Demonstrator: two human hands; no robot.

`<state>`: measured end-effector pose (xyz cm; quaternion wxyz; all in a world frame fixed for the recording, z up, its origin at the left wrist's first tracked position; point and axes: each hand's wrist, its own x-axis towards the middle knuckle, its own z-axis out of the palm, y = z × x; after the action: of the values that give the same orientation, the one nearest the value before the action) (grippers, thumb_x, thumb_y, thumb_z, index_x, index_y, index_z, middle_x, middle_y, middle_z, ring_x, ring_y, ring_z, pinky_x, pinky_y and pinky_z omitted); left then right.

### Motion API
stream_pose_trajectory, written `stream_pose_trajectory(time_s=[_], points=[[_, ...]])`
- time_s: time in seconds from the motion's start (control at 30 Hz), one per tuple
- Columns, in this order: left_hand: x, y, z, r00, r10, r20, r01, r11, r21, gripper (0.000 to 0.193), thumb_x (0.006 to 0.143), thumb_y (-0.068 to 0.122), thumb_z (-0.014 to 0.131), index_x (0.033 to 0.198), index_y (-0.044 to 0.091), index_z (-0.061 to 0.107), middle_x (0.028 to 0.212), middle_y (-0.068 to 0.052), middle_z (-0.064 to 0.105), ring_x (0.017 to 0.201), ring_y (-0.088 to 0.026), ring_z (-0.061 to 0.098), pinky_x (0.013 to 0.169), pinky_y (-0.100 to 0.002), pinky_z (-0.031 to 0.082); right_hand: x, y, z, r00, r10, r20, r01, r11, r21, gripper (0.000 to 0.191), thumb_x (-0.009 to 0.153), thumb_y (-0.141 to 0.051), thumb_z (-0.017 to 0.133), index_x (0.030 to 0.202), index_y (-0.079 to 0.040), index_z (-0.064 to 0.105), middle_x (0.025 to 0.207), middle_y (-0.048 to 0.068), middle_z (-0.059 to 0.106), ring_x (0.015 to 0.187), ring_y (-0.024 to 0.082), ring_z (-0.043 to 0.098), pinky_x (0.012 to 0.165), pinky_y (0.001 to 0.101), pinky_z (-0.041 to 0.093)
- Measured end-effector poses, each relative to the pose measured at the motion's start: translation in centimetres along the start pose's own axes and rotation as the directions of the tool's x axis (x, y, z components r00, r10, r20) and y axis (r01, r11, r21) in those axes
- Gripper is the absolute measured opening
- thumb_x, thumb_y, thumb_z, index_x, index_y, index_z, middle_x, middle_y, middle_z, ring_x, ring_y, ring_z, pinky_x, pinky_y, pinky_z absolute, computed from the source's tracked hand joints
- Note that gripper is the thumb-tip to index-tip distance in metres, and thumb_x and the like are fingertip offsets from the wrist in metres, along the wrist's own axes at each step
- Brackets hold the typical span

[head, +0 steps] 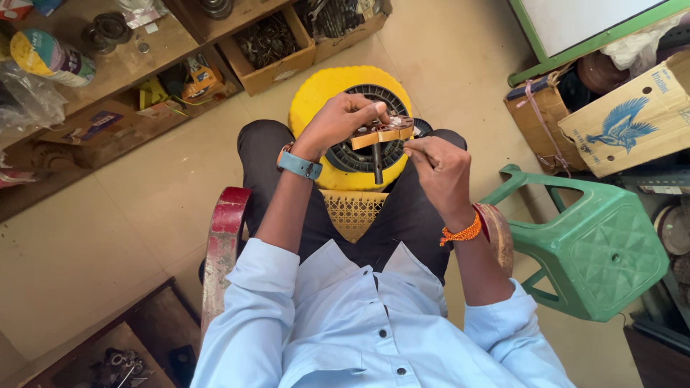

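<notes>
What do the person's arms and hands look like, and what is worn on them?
Both arms wear light blue shirt sleeves, rolled up above the elbows. The left hand has a watch with a blue-grey strap at the wrist. The right hand has an orange thread band at the wrist. Both hands are bare, without gloves.

Brown carton with blue bird print far right; small orange-yellow box on left shelf; round multicoloured tin upper left.

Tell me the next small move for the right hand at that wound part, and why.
Probably bring the right hand a touch closer to the wound part and press its fingertips onto the near edge. The left hand already holds the part from above, over the yellow spool, with its dark shaft hanging down, while the right fingertips sit just beside it.
</notes>
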<state>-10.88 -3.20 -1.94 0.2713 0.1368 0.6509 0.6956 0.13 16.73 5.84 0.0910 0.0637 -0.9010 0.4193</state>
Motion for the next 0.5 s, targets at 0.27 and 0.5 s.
stream_pose_trajectory(time_s=[0.27, 0.5], points=[[-1.2, 0.7, -0.5, 0.961, 0.227, -0.161, -0.219, 0.974, 0.062, 0.029, 0.103, 0.024, 0.061, 0.099, 0.001, 0.078, 0.089, -0.003, 0.074, 0.082, -0.011, 0.067, 0.076, -0.026, 0.054, -2.6, 2.1, 2.3, 0.944, -0.315, 0.100, 0.329, 0.924, -0.193, 0.009, 0.090, -0.001, 0.071, 0.098, -0.005, 0.074, 0.086, 0.011, 0.071, 0.075, 0.028, 0.069, 0.068, 0.0376, 0.053], [-10.3, 2.1, 4.7, 0.656, 0.693, -0.300, -0.409, 0.660, 0.630, 0.022, 0.089, -0.004, 0.065, 0.107, 0.006, 0.073, 0.103, -0.009, 0.070, 0.089, -0.025, 0.065, 0.082, -0.034, 0.051, -3.0, 2.0, 3.4, 0.932, -0.327, 0.156, 0.362, 0.873, -0.328, 0.012, 0.085, 0.000, 0.069, 0.095, -0.007, 0.071, 0.072, 0.008, 0.059, 0.063, 0.028, 0.057, 0.061, 0.0397, 0.045]])
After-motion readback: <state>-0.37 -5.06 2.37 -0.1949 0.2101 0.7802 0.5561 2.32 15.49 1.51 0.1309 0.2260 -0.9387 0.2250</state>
